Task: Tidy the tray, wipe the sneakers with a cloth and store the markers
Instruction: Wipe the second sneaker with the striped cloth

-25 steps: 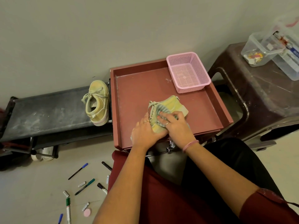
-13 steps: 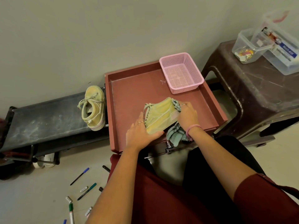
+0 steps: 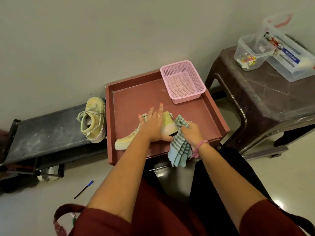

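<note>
- Since the earlier frame, left hand (image 3: 154, 124) has spread flat over the yellow canvas sneaker (image 3: 167, 121), which now lies on its side in the red-brown tray (image 3: 136, 92).
- Right hand (image 3: 191, 132) grips the striped blue-green cloth (image 3: 180, 150) against the toe; short firm strokes should serve, sneaker pinned.
- Second yellow sneaker (image 3: 92, 120) waits on the black bench (image 3: 47, 132); pink mesh basket (image 3: 183, 81) occupies the tray corner; blue pen (image 3: 83, 189) lies on the floor.

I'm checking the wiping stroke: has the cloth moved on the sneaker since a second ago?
Yes. The cloth has slid off the sneaker toward the tray's near right rim.
</note>
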A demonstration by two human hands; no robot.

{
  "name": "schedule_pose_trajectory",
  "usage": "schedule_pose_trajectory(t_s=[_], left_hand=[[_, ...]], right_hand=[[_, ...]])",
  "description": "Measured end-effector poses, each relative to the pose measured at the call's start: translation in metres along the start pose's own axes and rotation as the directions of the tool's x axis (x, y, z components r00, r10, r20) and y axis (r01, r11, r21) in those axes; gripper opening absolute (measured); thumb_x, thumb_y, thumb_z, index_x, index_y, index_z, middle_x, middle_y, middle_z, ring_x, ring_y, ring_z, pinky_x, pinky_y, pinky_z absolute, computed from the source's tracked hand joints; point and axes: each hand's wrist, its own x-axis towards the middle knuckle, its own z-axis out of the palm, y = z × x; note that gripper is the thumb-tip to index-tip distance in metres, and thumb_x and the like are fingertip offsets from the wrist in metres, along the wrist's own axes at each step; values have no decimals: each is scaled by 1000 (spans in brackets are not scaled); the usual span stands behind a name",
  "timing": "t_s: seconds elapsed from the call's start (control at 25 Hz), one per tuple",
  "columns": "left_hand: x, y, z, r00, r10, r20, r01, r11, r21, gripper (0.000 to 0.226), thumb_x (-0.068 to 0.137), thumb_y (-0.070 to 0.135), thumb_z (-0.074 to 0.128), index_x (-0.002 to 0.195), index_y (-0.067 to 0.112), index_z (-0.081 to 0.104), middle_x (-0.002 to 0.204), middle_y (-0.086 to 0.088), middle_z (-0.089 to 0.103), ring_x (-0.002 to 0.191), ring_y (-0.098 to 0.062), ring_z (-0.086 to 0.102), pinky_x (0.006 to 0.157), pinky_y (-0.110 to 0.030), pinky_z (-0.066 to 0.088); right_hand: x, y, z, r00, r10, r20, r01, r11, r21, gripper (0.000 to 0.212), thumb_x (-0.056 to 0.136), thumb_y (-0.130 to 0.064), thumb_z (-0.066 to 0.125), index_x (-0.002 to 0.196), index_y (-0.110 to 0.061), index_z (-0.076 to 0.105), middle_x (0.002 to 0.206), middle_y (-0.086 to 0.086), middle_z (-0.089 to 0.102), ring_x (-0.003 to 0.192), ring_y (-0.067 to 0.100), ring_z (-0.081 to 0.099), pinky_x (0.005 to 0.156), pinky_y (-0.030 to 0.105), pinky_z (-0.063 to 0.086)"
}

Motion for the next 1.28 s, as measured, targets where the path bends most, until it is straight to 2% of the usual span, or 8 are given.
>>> schedule_pose_trajectory(t_s=[0.16, 0.4, 0.56, 0.8, 0.96, 1.04, 1.12, 1.28], left_hand=[[18, 22, -4, 995, -98, 20, 98, 995, -5, 118, 62, 42, 83, 150, 7, 13, 142, -14, 26, 132, -34, 26, 106, -62, 26], [-13, 10, -18, 969, 62, -241, -117, 969, -219, 102, 53, 34, 86, 139, 14, 34, 121, -5, 37, 117, -25, 36, 104, -41, 33], [-47, 11, -28, 910, 85, -406, -262, 876, -405, 98, 53, 29, 87, 135, 19, 36, 118, 3, 39, 115, -15, 38, 101, -29, 36], [-93, 17, -11, 823, -55, -565, -381, 684, -622, 95, 49, 26, 88, 129, 32, 37, 120, 15, 40, 115, -6, 48, 98, -19, 42], [-112, 16, -15, 841, -105, -531, -325, 686, -651, 101, 51, 21, 88, 137, 28, 37, 122, 9, 41, 113, 3, 47, 88, -2, 37], [-117, 14, -19, 843, -132, -522, -300, 691, -658, 97, 57, 21, 89, 139, 25, 38, 123, 9, 41, 110, 10, 47, 87, -1, 36], [-119, 16, -21, 841, -150, -520, -296, 677, -674, 94, 56, 21, 89, 138, 24, 41, 123, 7, 43, 111, 6, 49, 89, -1, 38], [-122, 22, -11, 854, -142, -500, -294, 662, -689, 98, 47, 29, 84, 133, 34, 37, 131, 2, 41, 127, -14, 45, 106, -32, 42]], right_hand=[[1, 7, -2, 999, 16, 29, -16, 999, 28, 36, 83, -1, 43, 62, -24, 59, 66, -1, 58, 70, 21, 53, 66, 37, 45], [-10, -21, -34, 999, -3, -52, 12, 986, 169, 36, 88, 3, 42, 75, -21, 64, 70, 0, 60, 66, 18, 54, 61, 31, 47], [-45, -47, -40, 980, -194, -39, 198, 971, 132, 48, 87, 11, 37, 113, -19, 64, 101, 1, 67, 94, 16, 62, 86, 32, 52], [-102, -79, -39, 883, -469, 5, 468, 882, 48, 61, 84, 16, 35, 134, -13, 52, 135, -2, 54, 129, 7, 45, 110, 19, 31], [-138, -63, -1, 788, -589, 179, 574, 598, -559, 75, 84, 14, 37, 150, -15, 18, 159, 2, 9, 145, 21, -8, 116, 43, 4], [-147, -49, 12, 634, -731, 253, 628, 295, -720, 69, 79, 5, 31, 146, -8, 26, 154, 11, 20, 143, 32, 7, 108, 55, 21], [-137, -45, 12, 558, -784, 271, 607, 163, -778, 64, 80, -2, 30, 143, -8, 31, 150, 12, 29, 139, 37, 23, 102, 55, 34], [-113, -63, -14, 853, -504, 136, 497, 705, -506, 77, 81, 17, 40, 149, -16, 26, 152, 6, 30, 141, 24, 27, 114, 29, 21]])
